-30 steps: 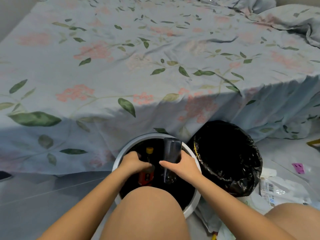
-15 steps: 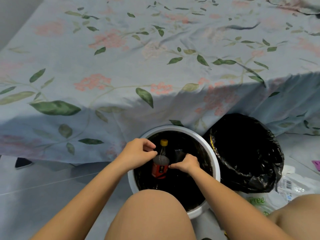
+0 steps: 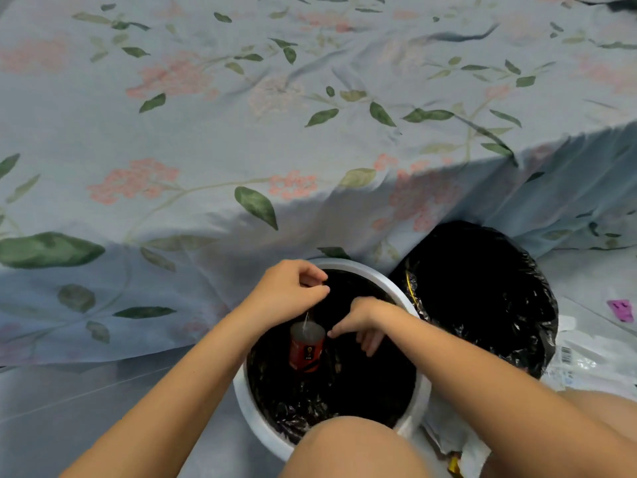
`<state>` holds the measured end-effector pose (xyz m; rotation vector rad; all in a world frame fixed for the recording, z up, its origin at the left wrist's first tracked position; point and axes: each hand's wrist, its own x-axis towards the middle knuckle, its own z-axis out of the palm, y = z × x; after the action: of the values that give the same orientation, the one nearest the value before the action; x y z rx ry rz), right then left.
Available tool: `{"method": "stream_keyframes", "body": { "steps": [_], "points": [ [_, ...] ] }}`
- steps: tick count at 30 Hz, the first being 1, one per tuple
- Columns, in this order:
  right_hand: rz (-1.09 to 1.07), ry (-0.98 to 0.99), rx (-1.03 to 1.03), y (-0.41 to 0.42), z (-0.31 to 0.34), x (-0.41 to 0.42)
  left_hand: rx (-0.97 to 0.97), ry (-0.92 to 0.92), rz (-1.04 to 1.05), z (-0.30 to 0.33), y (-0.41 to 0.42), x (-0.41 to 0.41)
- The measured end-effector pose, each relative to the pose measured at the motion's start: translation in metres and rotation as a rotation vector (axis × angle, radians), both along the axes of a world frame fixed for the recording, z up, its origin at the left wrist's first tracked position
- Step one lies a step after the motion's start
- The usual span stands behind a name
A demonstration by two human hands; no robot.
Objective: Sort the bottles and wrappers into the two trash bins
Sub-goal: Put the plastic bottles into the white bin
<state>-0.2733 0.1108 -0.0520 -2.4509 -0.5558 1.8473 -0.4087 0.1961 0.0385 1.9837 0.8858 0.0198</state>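
Note:
A bottle with a red label (image 3: 306, 351) stands upright inside the white bin (image 3: 344, 264), which has a black liner. My left hand (image 3: 293, 291) hovers over the bin's far rim, fingers pinched together over the bottle's neck; the cap is hidden under them. My right hand (image 3: 365, 322) reaches into the same bin, fingers loosely spread, one fingertip touching the bottle's shoulder. It holds nothing. To the right stands a second bin (image 3: 482, 291) wrapped in a black bag.
Both bins stand on the floor against a bed with a floral sheet (image 3: 241, 132). Clear plastic wrappers (image 3: 579, 357) and a pink scrap (image 3: 620, 310) lie on the floor at right. My knee (image 3: 351, 446) is in front of the white bin.
A second ago my right hand held a dark bottle over the white bin; that bottle has dropped out of sight. My left hand has slid up from the red-label bottle's body to its top.

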Motion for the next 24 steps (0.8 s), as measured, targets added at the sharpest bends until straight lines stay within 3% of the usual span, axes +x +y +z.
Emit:
{"method": "stream_keyframes", "body": {
  "steps": [3, 5, 9, 11, 16, 24],
  "points": [
    [0.022, 0.167, 0.104, 0.015, 0.054, 0.024, 0.071, -0.010, -0.071, 0.015, 0.002, 0.035],
    [0.086, 0.157, 0.245, 0.016, 0.091, 0.037, 0.122, -0.028, -0.126, 0.026, 0.001, 0.056],
    [0.087, -0.184, 0.515, -0.032, 0.147, 0.077, 0.029, -0.114, -0.148, 0.048, -0.005, 0.098],
    [-0.003, -0.354, 0.571, -0.080, 0.158, 0.106, 0.081, -0.124, -0.228, 0.054, -0.016, 0.125],
    [-0.260, -0.760, 0.412, -0.231, 0.129, 0.173, 0.289, -0.069, -0.547, 0.042, -0.086, 0.200],
    [-0.624, -0.690, 0.035, -0.437, 0.047, 0.191, 0.428, -0.044, -0.882, -0.013, -0.233, 0.288]
  ]
}}
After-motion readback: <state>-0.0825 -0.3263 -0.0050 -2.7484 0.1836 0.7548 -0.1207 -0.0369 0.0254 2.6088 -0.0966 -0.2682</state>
